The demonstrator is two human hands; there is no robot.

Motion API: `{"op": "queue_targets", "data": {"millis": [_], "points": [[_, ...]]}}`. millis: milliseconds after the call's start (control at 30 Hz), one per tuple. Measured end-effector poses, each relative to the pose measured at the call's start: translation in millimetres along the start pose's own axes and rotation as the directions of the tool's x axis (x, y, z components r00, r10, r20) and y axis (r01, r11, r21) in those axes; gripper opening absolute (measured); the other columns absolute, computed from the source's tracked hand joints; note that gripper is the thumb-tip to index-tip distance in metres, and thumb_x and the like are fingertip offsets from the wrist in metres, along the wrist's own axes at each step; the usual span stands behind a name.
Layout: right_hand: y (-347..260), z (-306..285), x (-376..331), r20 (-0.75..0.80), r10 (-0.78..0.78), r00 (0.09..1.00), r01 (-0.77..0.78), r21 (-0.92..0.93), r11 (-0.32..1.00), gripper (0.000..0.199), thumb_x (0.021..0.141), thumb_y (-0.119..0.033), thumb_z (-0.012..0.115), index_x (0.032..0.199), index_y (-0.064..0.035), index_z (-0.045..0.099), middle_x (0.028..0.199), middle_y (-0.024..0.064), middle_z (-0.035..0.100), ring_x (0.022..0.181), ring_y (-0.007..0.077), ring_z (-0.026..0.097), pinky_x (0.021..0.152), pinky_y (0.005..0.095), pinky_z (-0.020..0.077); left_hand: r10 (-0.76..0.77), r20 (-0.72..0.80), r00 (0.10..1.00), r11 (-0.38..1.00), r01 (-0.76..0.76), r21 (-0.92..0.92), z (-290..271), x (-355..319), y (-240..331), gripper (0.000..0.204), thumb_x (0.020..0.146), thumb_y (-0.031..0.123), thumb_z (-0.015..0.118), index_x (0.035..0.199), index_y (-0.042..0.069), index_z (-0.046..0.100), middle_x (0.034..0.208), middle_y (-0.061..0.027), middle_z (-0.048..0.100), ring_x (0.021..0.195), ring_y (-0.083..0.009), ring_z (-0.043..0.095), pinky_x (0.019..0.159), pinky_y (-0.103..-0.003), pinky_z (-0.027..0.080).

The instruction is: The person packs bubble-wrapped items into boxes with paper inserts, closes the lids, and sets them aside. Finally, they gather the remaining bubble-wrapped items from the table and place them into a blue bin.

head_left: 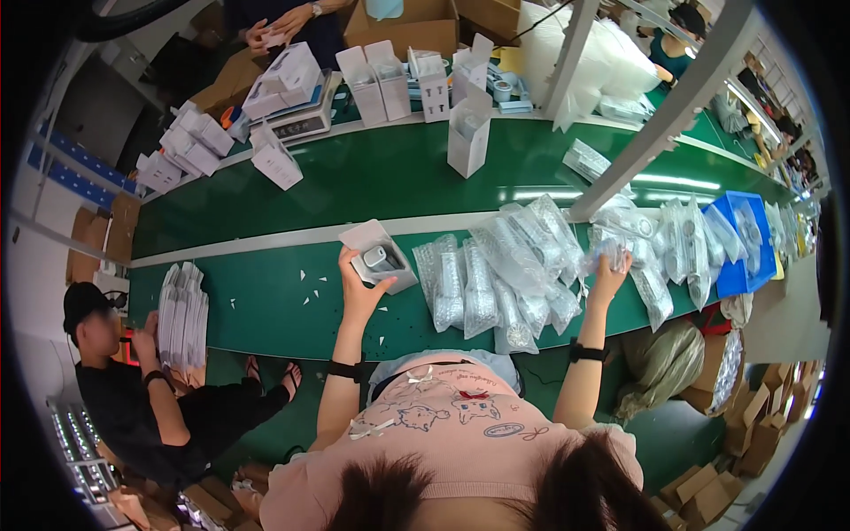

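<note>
Left hand [359, 288] pinches an open white box [381, 257] with a grey part inside; tilted, it could spill. Right hand [609, 270] grips a bubble-wrapped bag [611, 243]; neighbouring bags [496, 283] beside it might slide off the bench [266, 310].

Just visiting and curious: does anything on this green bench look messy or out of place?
Small white paper scraps lie scattered on the green bench beside the open white box in the left hand. The bubble-wrapped packs lie in a loose heap.
</note>
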State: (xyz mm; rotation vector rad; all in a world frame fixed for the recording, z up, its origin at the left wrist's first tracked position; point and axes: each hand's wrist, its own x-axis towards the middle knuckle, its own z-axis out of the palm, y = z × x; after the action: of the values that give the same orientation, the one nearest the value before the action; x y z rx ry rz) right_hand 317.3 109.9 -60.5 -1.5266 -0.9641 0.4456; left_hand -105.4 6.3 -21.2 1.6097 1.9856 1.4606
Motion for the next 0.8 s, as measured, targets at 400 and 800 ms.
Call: {"op": "queue_targets", "data": {"millis": [400,800], "points": [[-185.4,154.9,-146.3,0.726,-0.439,0.529,-0.039,0.538,0.842,0.023,0.070,-0.004,0.062,0.093,-0.0040,0.058,0.097,0.0097,0.055,0.089,0.0194,0.054,0.076,0.0288,0.0438,-0.281,0.143,0.949,0.959,0.283,0.007,-22.7,29.9,5.5,0.014,0.062,0.004,0.067,0.070,-0.001,0.057,0.085,-0.0144,0.055,0.074,-0.0243,0.054,0.065,-0.030,0.041],[-166.3,177.6,-178.1,0.695,-0.719,0.011,0.695,0.512,0.505,0.017,0.065,-0.010,0.055,0.080,-0.0035,0.058,0.092,0.0091,0.052,0.091,0.0259,0.049,0.077,0.0346,0.0436,-0.350,0.038,0.936,0.854,0.336,-0.397,-8.0,13.0,-27.1,0.013,0.065,0.003,0.066,0.072,-0.002,0.056,0.088,-0.0098,0.056,0.084,-0.0164,0.052,0.072,-0.024,0.038]]}}
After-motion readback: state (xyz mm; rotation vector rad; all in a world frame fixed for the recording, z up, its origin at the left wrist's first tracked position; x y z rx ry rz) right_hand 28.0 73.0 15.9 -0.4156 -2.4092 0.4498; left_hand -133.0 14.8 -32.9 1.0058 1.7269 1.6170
